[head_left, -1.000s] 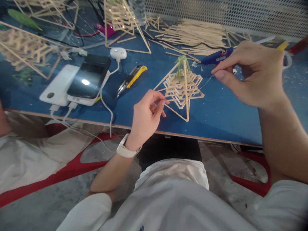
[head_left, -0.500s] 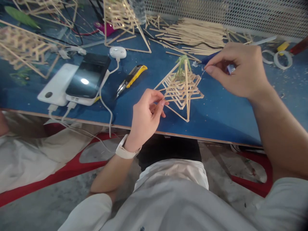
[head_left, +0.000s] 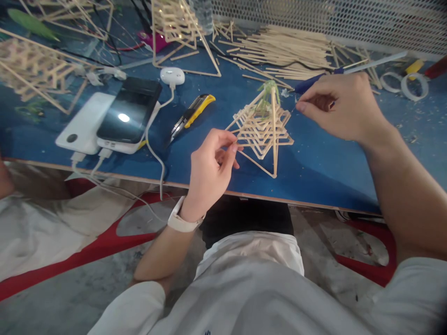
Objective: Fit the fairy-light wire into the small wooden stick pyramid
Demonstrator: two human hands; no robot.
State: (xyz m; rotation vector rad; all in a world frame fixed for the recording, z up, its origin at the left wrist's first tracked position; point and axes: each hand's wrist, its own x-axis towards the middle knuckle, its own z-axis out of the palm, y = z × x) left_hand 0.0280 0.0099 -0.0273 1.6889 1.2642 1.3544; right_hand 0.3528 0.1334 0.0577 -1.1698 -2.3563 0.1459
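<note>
A small pyramid-shaped stick frame (head_left: 274, 139), stacked with zigzag wooden sticks, stands on the blue table. Green leafy bits (head_left: 268, 95) hang at its top. My left hand (head_left: 214, 160) is closed, thumb and fingers pinching the frame's left lower corner. To the right of the frame is my right hand (head_left: 344, 104), thumb and forefinger pressed together on what looks like a thin, pale strand (head_left: 292, 110) reaching toward the frame. Just behind that hand lies a blue tool, apparently a glue gun (head_left: 309, 85), with a long translucent stick (head_left: 375, 61); the hand partly hides it.
A yellow-and-black utility knife (head_left: 192, 116), a phone (head_left: 129, 109) and a white power bank (head_left: 85, 122) with cables lie to the left. Behind are loose sticks (head_left: 279, 49) and larger stick frames (head_left: 178, 23). Tape rolls (head_left: 414, 86) sit at right. Another person's sleeve (head_left: 31, 232) shows at left.
My right hand has shifted slightly down and left, uncovering more of the blue tool behind it. The stick frame has turned or tilted slightly in my left hand's pinch.
</note>
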